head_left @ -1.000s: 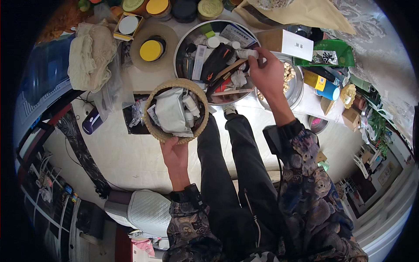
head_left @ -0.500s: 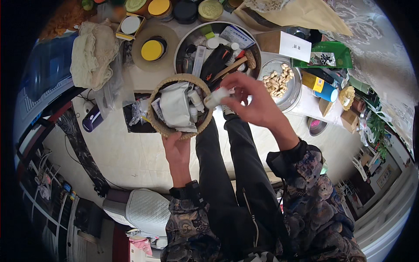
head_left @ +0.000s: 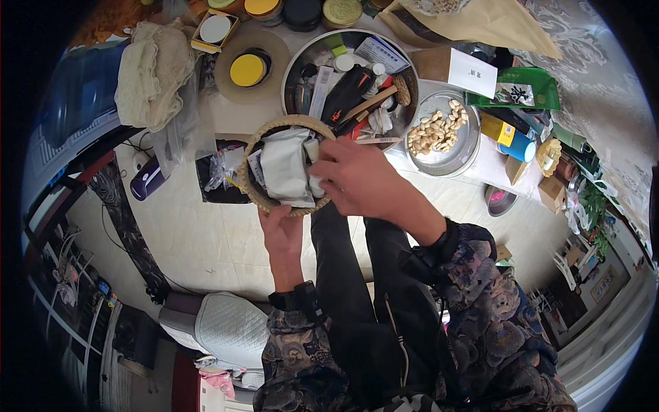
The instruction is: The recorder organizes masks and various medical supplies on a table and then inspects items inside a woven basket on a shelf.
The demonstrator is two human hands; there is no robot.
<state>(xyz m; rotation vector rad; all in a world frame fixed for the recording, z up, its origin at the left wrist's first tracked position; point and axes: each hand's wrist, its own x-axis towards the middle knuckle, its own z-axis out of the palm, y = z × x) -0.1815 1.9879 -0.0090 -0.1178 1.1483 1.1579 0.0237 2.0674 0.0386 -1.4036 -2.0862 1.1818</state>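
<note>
My left hand [head_left: 281, 232] grips the near rim of a small round woven basket [head_left: 292, 121], its thumb over the edge. Inside lies a puffy white pouch [head_left: 287, 167], with a small white container [head_left: 312, 149] beside it, partly covered. My right hand [head_left: 364, 184] reaches over the basket's right side. Its fingers are curled down among the contents, so whatever they hold is hidden. Just beyond stands a large metal bowl [head_left: 285, 86] with a black and orange pouch [head_left: 343, 95], boxes and a wooden-handled brush [head_left: 374, 99].
Right of the bowl is a metal plate [head_left: 469, 147] of pistachio-like nuts [head_left: 438, 130]. A white box [head_left: 473, 72] and green tray [head_left: 528, 86] stand farther right. To the left are a yellow-lidded jar [head_left: 248, 70] and cream cloth [head_left: 152, 75]. A purple bottle-like object [head_left: 145, 180] lies lower left.
My right hand has moved left and down into the basket; the small white item it held is now out of sight. My left hand still holds the basket.
</note>
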